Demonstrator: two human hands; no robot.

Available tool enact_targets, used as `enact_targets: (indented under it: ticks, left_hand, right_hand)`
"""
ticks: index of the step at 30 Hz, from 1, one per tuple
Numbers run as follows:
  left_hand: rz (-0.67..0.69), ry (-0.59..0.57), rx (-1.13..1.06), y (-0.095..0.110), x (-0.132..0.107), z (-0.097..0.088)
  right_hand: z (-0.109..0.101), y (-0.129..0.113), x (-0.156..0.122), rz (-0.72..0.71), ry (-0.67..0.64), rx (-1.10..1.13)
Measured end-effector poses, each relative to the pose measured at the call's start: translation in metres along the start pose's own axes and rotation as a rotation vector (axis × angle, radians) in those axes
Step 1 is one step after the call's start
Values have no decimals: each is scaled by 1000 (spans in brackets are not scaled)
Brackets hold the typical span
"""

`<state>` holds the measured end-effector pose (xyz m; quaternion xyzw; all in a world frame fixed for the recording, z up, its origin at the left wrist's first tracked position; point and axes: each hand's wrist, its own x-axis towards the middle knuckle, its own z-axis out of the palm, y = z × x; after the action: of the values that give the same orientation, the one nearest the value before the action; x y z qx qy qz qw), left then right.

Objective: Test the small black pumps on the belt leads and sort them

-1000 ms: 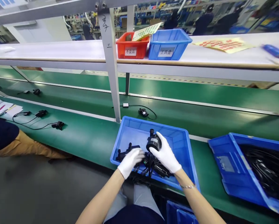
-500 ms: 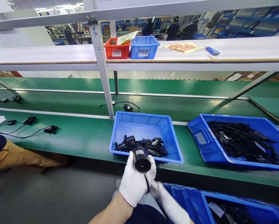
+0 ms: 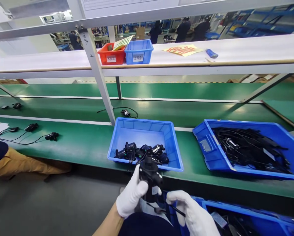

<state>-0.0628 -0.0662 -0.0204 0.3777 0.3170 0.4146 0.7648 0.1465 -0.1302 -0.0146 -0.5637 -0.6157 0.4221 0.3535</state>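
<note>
My left hand (image 3: 131,196), in a white glove, is closed round a small black pump (image 3: 150,177) held upright in front of me, below the bench edge. My right hand (image 3: 190,213), also gloved, is closed on the pump's thin black cable (image 3: 173,208), which trails from the pump's base. Just beyond, a blue bin (image 3: 170,144) on the green bench holds several more black pumps (image 3: 142,152) with tangled leads.
A second blue bin (image 3: 206,144) at the right is full of black cables. Another blue bin (image 3: 247,216) sits below by my lap. Loose pumps (image 3: 51,136) lie on the green belt at left, beside a seated person (image 3: 11,162). Red (image 3: 111,55) and blue (image 3: 138,52) boxes stand on the upper shelf.
The pump was lifted out of the bin by my right hand, passed to my left hand, and turned upright. My right hand came out from under and took the cable.
</note>
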Motion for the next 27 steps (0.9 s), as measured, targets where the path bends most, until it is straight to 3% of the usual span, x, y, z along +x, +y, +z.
enact_targets:
  ticks: [5,9,12,18,27]
  left_hand:
    - [95,127,470,-20,-10,6]
    - [233,72,687,-38,-13,3]
    - [260,65,718,-40,-11,4]
    - [205,128,642,-32,0,14]
    - [225,57,601,-35,-4,10]
  right_hand:
    - [-4,4,13,-37,-42,17]
    - [-13,8,20,-195,-68,-6]
    - [-18,14,24,-256,-71,-12]
    - [-20,25,26,-227,-88,-32]
    - [-17,28,19,-175,-101,-2]
